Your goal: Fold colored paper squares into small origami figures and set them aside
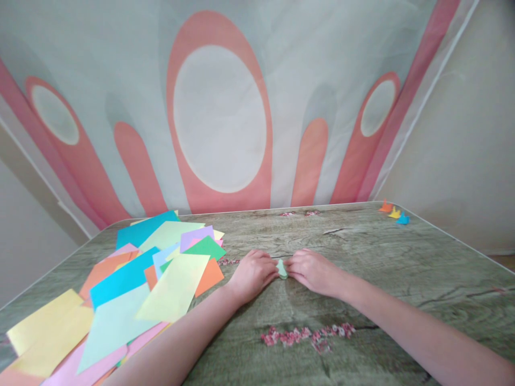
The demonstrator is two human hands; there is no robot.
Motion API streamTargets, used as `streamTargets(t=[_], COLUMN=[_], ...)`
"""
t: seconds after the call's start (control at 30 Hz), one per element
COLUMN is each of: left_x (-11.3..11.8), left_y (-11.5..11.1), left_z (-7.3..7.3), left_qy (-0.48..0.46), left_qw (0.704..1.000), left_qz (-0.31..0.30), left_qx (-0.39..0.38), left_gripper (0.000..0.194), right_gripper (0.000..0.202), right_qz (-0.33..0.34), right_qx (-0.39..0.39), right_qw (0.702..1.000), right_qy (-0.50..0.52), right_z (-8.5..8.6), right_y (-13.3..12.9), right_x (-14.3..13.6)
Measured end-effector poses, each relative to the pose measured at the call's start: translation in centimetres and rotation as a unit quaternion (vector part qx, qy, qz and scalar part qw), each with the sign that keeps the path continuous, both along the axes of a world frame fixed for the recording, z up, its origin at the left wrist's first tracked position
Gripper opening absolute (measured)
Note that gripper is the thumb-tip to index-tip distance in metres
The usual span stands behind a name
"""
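Observation:
A small folded piece of pale green paper (282, 269) lies at the middle of the wood-patterned table (249, 343), between my two hands. My left hand (254, 274) holds its left side, fingers pressed together. On the right side of the paper, my right hand (310, 271) has its fingers closed on the edge. Both hands rest low on the table top, and the fingertips partly cover the paper's sides.
Many loose coloured sheets (173, 289) overlap on the table's left side, close to my left forearm. Small folded orange (386, 206), yellow (395, 213) and blue (403, 218) paper figures stand at the far right corner. A patterned cloth (289, 69) hangs behind the table.

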State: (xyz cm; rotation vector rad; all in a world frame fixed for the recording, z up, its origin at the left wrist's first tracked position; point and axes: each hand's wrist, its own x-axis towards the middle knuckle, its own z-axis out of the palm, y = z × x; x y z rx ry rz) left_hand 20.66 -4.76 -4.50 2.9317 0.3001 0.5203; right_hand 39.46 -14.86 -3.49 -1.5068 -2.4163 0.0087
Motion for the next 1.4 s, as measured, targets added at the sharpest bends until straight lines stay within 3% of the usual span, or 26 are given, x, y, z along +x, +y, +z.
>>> streamTargets(t=[0.2, 0.4, 0.63, 1.1, 1.27, 1.4], left_x=[0.1, 0.2, 0.5, 0.6, 0.7, 0.5], left_y=[0.2, 0.1, -0.2, -0.1, -0.4, -0.6], left_z=[0.0, -0.1, -0.5, -0.5, -0.2, 0.0], left_qy=[-0.031, -0.038, -0.043, -0.031, -0.026, 0.001], left_qw=[0.998, 0.991, 0.975, 0.971, 0.986, 0.997], left_qz=[0.012, 0.050, 0.123, 0.155, 0.112, 0.065], left_qx=[-0.057, -0.122, -0.182, -0.178, -0.124, -0.032], left_gripper=[0.022, 0.019, 0.023, 0.016, 0.014, 0.018], right_gripper=[0.017, 0.014, 0.016, 0.011, 0.010, 0.014], right_qz=[-0.011, -0.081, -0.114, -0.186, -0.212, -0.218], right_qx=[0.003, -0.003, -0.020, -0.009, -0.010, -0.005], right_qw=[0.997, 0.980, 0.970, 0.964, 0.964, 0.966], right_qy=[0.078, 0.183, 0.214, 0.191, 0.163, 0.138], right_z=[-0.9, -1.8, -2.3, -2.4, -2.5, -2.5], right_y=[0.5, 0.9, 1.1, 1.1, 0.9, 0.8], right_x=[0.6, 0.5, 0.2, -0.9, -0.9, -0.8])
